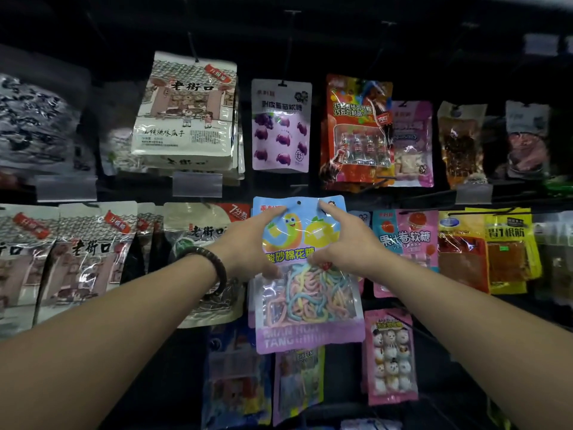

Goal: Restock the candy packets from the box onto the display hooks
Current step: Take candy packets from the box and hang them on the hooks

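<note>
Here: dark display wall (341, 51); left hand (248, 243), right hand (344, 240) hold candy packet (310, 299).

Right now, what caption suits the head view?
Left hand and right hand hold a candy packet below a purple grape bag.

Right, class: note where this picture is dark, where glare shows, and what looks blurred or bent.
Head view: the rack darkens at top and bottom; glare streaks the seed packets at lower left; edges smear, worst far left; wide-angle bowing bends the rows; the blue candy packet in the left hand and right hand is sharp.
</note>
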Motion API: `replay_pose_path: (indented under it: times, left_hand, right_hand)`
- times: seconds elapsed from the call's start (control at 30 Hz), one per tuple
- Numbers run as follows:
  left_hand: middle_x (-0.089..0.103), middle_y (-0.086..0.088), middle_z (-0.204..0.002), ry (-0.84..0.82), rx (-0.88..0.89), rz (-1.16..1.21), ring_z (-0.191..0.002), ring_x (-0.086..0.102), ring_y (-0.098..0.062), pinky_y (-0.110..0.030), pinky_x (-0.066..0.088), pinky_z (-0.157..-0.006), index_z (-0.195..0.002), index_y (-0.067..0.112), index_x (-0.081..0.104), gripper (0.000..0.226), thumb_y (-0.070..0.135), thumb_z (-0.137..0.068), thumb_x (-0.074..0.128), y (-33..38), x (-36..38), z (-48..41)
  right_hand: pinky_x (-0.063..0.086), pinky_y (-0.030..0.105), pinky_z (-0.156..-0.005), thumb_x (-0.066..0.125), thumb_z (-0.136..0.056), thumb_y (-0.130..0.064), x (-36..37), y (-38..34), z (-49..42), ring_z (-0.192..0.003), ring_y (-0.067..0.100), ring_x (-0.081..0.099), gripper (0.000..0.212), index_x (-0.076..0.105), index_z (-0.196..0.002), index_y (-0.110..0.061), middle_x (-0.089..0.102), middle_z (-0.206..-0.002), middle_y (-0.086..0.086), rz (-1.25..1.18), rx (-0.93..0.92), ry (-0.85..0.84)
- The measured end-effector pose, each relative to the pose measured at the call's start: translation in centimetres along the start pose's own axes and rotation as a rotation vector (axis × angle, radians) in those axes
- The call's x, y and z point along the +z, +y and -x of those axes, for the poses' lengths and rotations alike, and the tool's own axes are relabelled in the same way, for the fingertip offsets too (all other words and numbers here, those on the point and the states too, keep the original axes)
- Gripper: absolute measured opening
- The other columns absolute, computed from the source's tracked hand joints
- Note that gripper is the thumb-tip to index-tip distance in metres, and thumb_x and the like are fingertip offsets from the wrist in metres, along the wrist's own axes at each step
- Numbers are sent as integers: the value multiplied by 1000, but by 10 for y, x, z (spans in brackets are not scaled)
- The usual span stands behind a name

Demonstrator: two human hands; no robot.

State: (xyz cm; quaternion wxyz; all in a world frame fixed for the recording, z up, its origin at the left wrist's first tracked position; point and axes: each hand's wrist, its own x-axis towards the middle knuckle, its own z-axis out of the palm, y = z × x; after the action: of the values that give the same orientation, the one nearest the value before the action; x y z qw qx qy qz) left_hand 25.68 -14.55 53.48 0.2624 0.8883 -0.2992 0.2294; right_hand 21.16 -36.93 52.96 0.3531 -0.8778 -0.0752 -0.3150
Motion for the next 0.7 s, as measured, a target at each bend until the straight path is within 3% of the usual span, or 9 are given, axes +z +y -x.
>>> replay_pose_path:
  times: [0.13, 0.23, 0.33, 0.4, 0.47, 0.57, 0.63, 0.7]
  left_hand:
    - [40, 2, -163, -44, -4, -37, -109, 65, -28, -25, 52, -74, -161, 49, 21, 127, 18, -65, 98, -1, -5, 1]
    - [42, -1, -160, -70, -27, -86, -115, 66, -30, -34, 61, -79, -162, 46, 22, 124, 19, -67, 98, 3, -7, 0]
    - [43, -7, -153, -112, -86, -40, -83, 74, -29, -40, 66, -59, -161, 47, 21, 121, 11, -72, 94, 4, -2, -5]
    - [41, -7, -156, -105, -95, -58, -80, 73, -26, -35, 64, -53, -161, 48, 19, 123, 11, -71, 94, 2, 1, -10]
    - [42, -7, -155, -93, -117, -53, -87, 72, -27, -40, 66, -57, -161, 50, 18, 124, 13, -71, 94, 0, 4, -12]
    - [48, -11, -153, -102, -136, -83, -105, 68, -34, -41, 64, -76, -163, 48, 13, 123, 20, -75, 93, -3, 13, -11]
    - [58, -15, -144, -135, -147, -79, -109, 68, -38, -41, 62, -83, -164, 47, 11, 121, 21, -78, 91, -4, 20, -7]
    - [57, -15, -145, -157, -148, -71, -111, 69, -39, -38, 59, -81, -164, 45, 10, 118, 23, -80, 89, -8, 26, -1]
  right_hand:
    - [53, 26, -52, 97, -73, -22, 1, -1, 0, -55, 16, 64, 116, 27, -161, -52, 35, -163, 8, 2, -3, -29]
    - [53, 27, -55, 97, -72, -23, 2, 2, -3, -57, 15, 65, 117, 27, -162, -48, 30, -167, 7, 24, 25, -44]
    - [55, 31, -59, 98, -69, -27, 8, 6, -12, -69, 25, 66, 121, 23, -162, -52, 35, -162, 11, 32, 68, -75]
    - [61, 41, -72, 99, -66, -30, 13, 10, -19, -83, 34, 68, 122, 23, -159, -56, 33, -160, 13, 51, 96, -83]
    - [61, 42, -79, 95, -73, -30, 17, 11, -22, -92, 38, 67, 116, 24, -160, -57, 22, -164, 14, 87, 143, -110]
    - [52, 41, -100, 82, -92, -29, 27, 7, -15, -125, 43, 55, 99, 18, -165, -48, 4, -168, 17, 245, 215, -208]
    - [51, 41, -101, 76, -97, -29, 33, 8, -9, -126, 44, 55, 93, 16, -167, -43, -3, -169, 17, 320, 216, -229]
    - [52, 46, -103, 74, -97, -29, 34, 12, -4, -122, 45, 59, 91, 16, -166, -44, -5, -169, 17, 351, 208, -230]
